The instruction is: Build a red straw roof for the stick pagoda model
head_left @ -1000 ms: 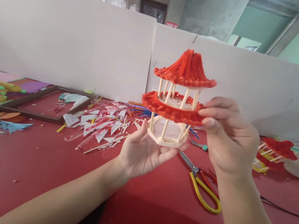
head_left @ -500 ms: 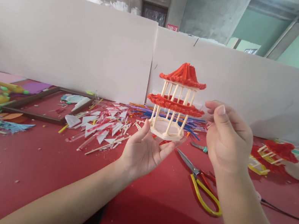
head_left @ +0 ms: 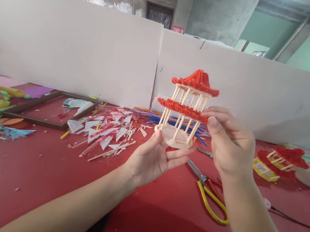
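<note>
A small model pavilion point(head_left: 185, 111) with two fuzzy red roofs and pale stick columns is held up above the table, tilted slightly to the right. Beneath it, my left hand point(head_left: 155, 158) grips the round pale base, thumb on the rim and fingers underneath. My right hand point(head_left: 228, 143) pinches the right edge of the lower red roof between thumb and fingers. Scissors point(head_left: 210, 191) with yellow and red handles lie below my right hand, partly covered by my wrist.
On the red table point(head_left: 51, 177), white and red scraps point(head_left: 111, 128) lie left of centre beside a brown frame point(head_left: 34, 120). Blue and purple sticks point(head_left: 149, 115) are behind. A second red-roofed model point(head_left: 283, 160) lies at right, near a black cable point(head_left: 298, 223). White panels point(head_left: 65, 44) stand at the back.
My right hand has moved left and closed on the lower roof's edge. The pavilion has shifted slightly right and tilted, with my left hand still holding its base.
</note>
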`<state>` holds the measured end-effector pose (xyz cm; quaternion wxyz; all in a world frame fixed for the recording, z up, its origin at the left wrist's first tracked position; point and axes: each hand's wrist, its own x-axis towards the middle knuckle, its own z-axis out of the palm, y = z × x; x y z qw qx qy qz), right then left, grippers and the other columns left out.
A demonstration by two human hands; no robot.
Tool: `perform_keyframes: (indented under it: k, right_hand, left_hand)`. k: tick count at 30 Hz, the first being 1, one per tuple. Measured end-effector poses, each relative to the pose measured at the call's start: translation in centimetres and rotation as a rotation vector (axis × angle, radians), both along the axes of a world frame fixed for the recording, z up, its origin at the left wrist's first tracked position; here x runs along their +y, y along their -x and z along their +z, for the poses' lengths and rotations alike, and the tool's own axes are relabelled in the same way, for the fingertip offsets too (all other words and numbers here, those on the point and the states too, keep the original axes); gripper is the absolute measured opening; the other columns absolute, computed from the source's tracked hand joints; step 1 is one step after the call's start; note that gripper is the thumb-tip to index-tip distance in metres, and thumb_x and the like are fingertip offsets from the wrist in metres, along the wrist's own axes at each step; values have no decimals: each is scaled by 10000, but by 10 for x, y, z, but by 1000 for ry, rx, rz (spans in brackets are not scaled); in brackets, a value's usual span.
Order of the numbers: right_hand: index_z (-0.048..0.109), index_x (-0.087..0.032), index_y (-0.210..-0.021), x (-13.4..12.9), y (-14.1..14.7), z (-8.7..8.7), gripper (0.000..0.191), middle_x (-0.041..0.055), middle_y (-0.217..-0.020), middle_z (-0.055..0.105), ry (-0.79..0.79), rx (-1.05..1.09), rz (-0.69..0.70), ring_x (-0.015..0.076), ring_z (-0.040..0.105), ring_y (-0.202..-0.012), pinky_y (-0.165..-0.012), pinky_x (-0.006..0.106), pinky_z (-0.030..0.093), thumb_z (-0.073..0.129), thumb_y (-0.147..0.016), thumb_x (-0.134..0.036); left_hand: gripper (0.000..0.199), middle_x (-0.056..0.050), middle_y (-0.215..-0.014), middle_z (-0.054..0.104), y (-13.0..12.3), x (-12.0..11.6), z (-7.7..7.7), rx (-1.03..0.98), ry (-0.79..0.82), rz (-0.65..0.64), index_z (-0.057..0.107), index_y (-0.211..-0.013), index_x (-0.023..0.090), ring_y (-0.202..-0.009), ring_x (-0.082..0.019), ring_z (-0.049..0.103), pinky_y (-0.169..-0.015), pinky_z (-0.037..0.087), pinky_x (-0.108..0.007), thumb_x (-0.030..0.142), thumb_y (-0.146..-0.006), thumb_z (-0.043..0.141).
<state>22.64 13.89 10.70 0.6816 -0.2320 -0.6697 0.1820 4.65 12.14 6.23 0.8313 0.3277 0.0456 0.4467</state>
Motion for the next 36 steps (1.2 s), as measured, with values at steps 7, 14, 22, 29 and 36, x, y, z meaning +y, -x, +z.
perform_keyframes:
  k: [7,14,22,29,36]
  right_hand:
    - [788,-340,-1031,6,-1,-3,130,3,-1104,761,56,113,-83,193,678,-1099,-977,386,530,692,-945,-330]
    - [778,-295,-796,4,3,-2,61,-18,-865,736,1,229,-124,164,672,-879,-812,337,539,832,-821,-283]
    - [642,-228,-672,7,5,0,307,-41,-667,568,223,401,15,109,575,-689,-724,267,511,777,-849,-438]
    - [420,-209,-545,11,-2,12,538,-87,-492,330,477,719,253,74,461,-495,-570,195,517,710,-918,-466]
    - [490,-200,-668,12,-16,17,361,-122,-530,357,785,761,478,14,149,-311,-279,152,177,539,-1024,-235]
  left_hand:
    - [896,-159,-1407,642,-1,-1,2,27,55,104,334,-1535,262,-1178,-322,709,-994,556,-364,281,-803,851]
    - [742,-211,-1309,694,6,3,-1,-21,87,7,445,-1477,54,-1231,-328,674,-1012,542,-344,156,-777,668]
    - [686,-153,-1284,713,6,13,-9,1,215,121,510,-1398,123,-1110,-322,725,-948,596,-400,118,-714,562]
    - [730,-158,-1165,741,7,17,-9,17,283,171,552,-1324,110,-1050,-313,737,-899,613,-395,82,-595,521]
    - [756,-213,-1126,733,9,29,-9,53,387,293,530,-1322,42,-993,-299,760,-810,643,-310,72,-568,490]
